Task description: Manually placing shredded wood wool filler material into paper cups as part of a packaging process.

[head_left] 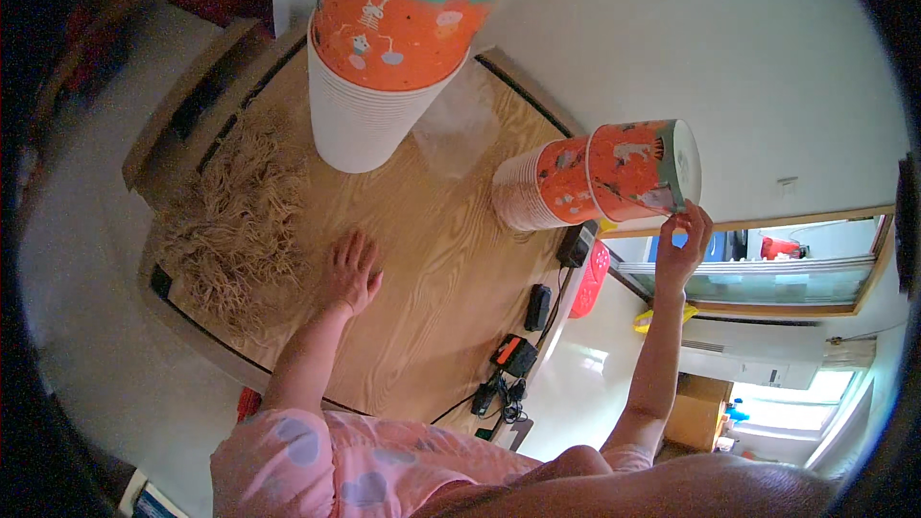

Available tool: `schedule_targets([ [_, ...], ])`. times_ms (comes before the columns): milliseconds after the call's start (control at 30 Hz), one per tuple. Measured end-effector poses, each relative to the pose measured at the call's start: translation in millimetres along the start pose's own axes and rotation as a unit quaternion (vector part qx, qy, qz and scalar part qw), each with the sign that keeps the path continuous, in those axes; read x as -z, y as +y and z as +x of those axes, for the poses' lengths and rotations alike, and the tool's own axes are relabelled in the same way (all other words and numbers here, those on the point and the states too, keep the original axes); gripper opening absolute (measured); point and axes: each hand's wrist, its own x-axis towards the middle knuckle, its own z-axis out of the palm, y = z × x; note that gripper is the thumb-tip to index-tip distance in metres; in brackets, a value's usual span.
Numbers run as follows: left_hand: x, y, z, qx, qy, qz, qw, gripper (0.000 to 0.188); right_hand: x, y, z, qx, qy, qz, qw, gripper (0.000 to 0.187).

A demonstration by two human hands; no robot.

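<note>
Fingers of the right hand (684, 242) are brought close together, thumb near forefinger, at the edge of the white end of the right cup stack (628, 171); contact with that edge seems to be made, but whether it is firmly pinched cannot be told. The stack is set on the tabletop (403, 326), near its right side, and its long axis is seen running from the ribbed white rims, low and left in the view, to the orange and green cup at the upper right. The fingers are thus placed at the end of that axis away from the tabletop, and from them the body of the stack is found to the left. A black adapter (577, 245) is set just beside its foot.

The left hand (355, 273) is laid palm down on the tabletop, its fingers loosely parted and nothing held by them. It is placed well apart from the right stack, so the right hand is much the nearer. A shaggy brown heap (235, 230) is spread to its left, and a larger-looking cup stack (398, 48) is stood ahead of it, touched by neither hand, with clear plastic (462, 129) laid between the two stacks
</note>
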Motion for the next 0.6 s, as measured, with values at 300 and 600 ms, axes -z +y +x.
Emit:
schedule_targets([
  [300,9,2,-1,0.011,-0.01,0.015,1.0,0.059,-22,0,-15,0.029,-0.01,0.003,1.0,0.039],
  [600,9,0,1,-0.001,-0.005,0.005,1.0,0.059,-39,-2,-30,0.024,-0.038,-0.012,0.999,0.037],
])
